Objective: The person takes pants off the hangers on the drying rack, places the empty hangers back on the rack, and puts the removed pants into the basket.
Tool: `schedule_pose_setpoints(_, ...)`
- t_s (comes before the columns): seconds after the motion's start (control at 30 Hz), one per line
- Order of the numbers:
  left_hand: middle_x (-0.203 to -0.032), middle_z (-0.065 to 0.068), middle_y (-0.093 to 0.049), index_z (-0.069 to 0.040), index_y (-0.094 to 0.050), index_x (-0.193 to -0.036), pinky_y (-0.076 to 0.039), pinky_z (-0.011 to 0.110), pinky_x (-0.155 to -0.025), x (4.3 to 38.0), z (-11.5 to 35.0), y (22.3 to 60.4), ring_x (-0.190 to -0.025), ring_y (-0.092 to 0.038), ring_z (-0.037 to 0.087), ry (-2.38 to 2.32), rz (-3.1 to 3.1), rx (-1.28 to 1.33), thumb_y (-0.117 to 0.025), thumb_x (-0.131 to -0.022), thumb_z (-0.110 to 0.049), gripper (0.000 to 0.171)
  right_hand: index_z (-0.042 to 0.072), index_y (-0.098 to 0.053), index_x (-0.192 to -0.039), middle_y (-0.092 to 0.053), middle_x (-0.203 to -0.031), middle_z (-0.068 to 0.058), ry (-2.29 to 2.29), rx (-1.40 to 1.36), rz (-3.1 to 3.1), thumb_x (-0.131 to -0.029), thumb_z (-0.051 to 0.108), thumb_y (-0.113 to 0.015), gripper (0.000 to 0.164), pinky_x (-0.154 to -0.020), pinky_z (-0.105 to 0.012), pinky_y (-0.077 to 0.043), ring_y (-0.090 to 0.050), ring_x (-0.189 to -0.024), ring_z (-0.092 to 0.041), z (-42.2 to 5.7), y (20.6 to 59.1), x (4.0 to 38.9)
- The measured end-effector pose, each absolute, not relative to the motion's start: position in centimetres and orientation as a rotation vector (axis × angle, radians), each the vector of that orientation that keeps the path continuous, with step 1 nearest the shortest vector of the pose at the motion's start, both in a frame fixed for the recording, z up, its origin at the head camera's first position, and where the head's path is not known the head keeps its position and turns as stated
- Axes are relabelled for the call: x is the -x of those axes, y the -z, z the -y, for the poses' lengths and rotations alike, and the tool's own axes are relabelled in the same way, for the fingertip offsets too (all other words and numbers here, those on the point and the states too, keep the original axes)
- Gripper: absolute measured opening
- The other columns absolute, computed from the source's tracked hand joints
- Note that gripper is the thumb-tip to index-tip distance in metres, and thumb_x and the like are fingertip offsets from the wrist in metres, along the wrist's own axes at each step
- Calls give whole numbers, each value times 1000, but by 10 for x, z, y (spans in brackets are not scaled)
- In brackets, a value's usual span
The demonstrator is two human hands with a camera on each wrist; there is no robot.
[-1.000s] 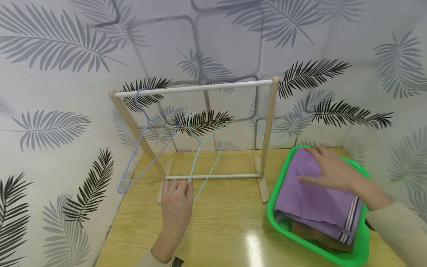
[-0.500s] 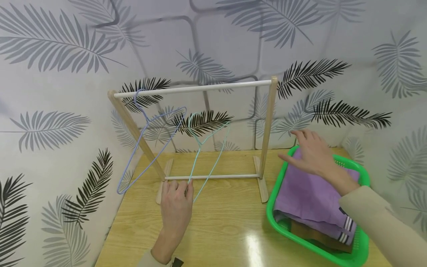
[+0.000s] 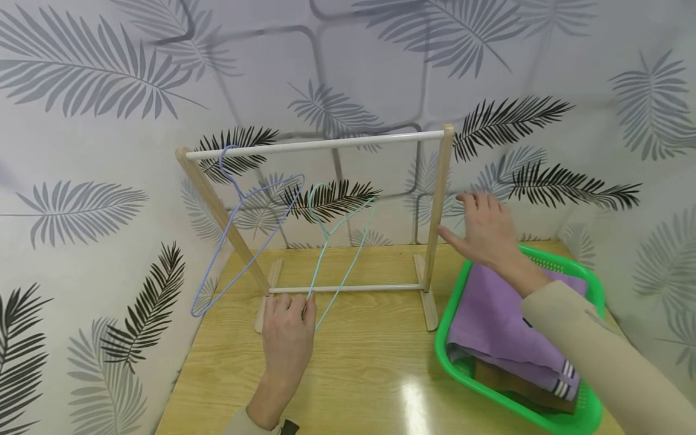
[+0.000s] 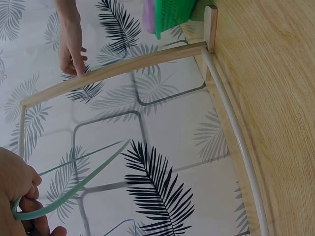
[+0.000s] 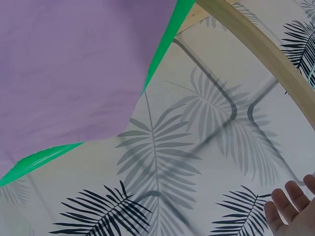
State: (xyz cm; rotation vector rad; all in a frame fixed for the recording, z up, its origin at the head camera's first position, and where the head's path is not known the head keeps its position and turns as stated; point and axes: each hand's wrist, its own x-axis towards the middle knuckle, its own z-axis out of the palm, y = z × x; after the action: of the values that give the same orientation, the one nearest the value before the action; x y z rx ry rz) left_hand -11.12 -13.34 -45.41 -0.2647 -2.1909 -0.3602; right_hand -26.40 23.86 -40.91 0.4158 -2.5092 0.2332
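Observation:
My left hand (image 3: 288, 329) grips the lower corner of a mint-green wire hanger (image 3: 328, 234); the left wrist view shows the fingers curled round that green hanger (image 4: 74, 189). The hanger's hook stands below the rack's top bar in the head view. My right hand (image 3: 486, 232) is in the air with fingers spread, holding nothing, beside the rack's right post (image 3: 438, 205). Below it, folded purple cloth (image 3: 497, 320) with striped trim lies in a green plastic basket (image 3: 454, 368). A blue hanger (image 3: 239, 205) hangs by its hook at the left end of the top bar (image 3: 326, 144).
The wooden rack stands on a yellow wood-grain table (image 3: 359, 374) near the leaf-patterned wall (image 3: 348, 60). A lower bar (image 3: 375, 287) joins its feet. Brown cloth (image 3: 505, 380) lies under the purple cloth in the basket.
My right hand has moved left and away from over the purple cloth to beside the right post. My left hand and the green hanger have stayed in place.

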Motion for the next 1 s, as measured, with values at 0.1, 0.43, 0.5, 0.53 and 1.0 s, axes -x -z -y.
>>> schedule_pose_setpoints(0.1, -57, 4, -45, -5, -57, -64, -31, 30, -64, 111, 134, 454, -61, -31, 15, 368, 2197, 259, -81, -87, -3, 33, -3, -57, -131, -62, -121, -29, -209, -392, 2497, -90, 58, -69, 75, -91, -63, -51, -61, -113, -50, -232, 408, 269)
schedule_pose_setpoints(0.43, -57, 4, -43, -5, -54, -63, -30, 30, -64, 112, 134, 453, -62, -30, 17, 368, 2193, 261, -81, -87, -5, 36, -5, -61, -115, -62, -104, -26, -164, -401, 2349, -93, 55, -63, 64, -80, -57, -51, -63, -96, -47, -214, 410, 277)
schedule_pose_setpoints(0.5, -57, 4, -43, -6, -54, -63, -31, 30, -64, 112, 135, 453, -62, -30, 17, 368, 2188, 261, -81, -87, -4, 37, -6, -60, -112, -61, -103, -26, -168, -406, 2338, -94, 55, -63, 63, -80, -57, -51, -63, -95, -48, -212, 410, 278)
schedule_pose_setpoints(0.53, -57, 4, -43, -6, -54, -63, -31, 31, -64, 112, 135, 453, -62, -30, 17, 367, 2186, 262, -82, -86, -3, 36, -6, -60, -111, -61, -102, -27, -172, -405, 2337, -94, 55, -63, 63, -79, -57, -51, -62, -95, -48, -210, 410, 278)
schedule_pose_setpoints(1.0, -57, 5, -43, -6, -53, -62, -31, 31, -64, 112, 135, 453, -61, -30, 18, 351, 2191, 267, -82, -87, -5, 38, -9, -56, -98, -58, -95, -26, -86, -324, 2392, -100, 51, -58, 59, -76, -54, -49, -60, -88, -45, -198, 411, 282)
